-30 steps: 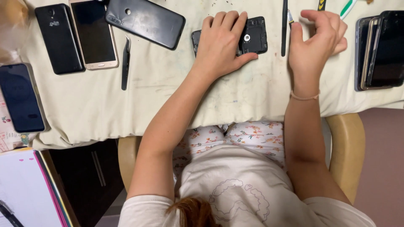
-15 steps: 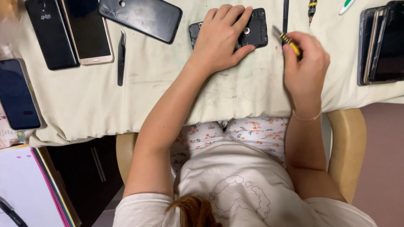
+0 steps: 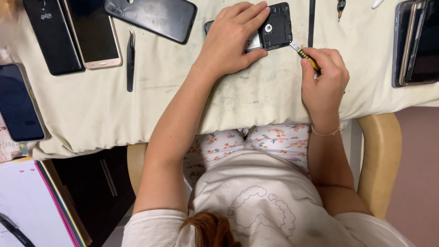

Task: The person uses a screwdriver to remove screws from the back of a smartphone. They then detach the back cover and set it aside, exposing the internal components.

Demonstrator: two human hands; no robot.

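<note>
A black phone [image 3: 276, 28] with its back cover off lies on the cream cloth [image 3: 228, 100] at the top centre. My left hand [image 3: 233, 41] rests flat on its left part and holds it down, fingers spread over the body. My right hand [image 3: 322, 80] is closed around a small screwdriver [image 3: 305, 55] with a yellow and black handle. Its metal tip touches the phone's lower right corner. The part of the phone under my left hand is hidden.
Several other phones lie about: a black one [image 3: 151, 16], a gold-edged one [image 3: 93, 32], another black one [image 3: 50, 39], a dark blue one [image 3: 18, 103], and a stack [image 3: 418, 41] at the right. Tweezers [image 3: 131, 59] and a thin black tool [image 3: 312, 23] lie nearby. Notebooks [image 3: 27, 206] sit lower left.
My right hand picked up the yellow-handled screwdriver and brought its tip down to the opened phone's corner. My left hand stayed on the phone.
</note>
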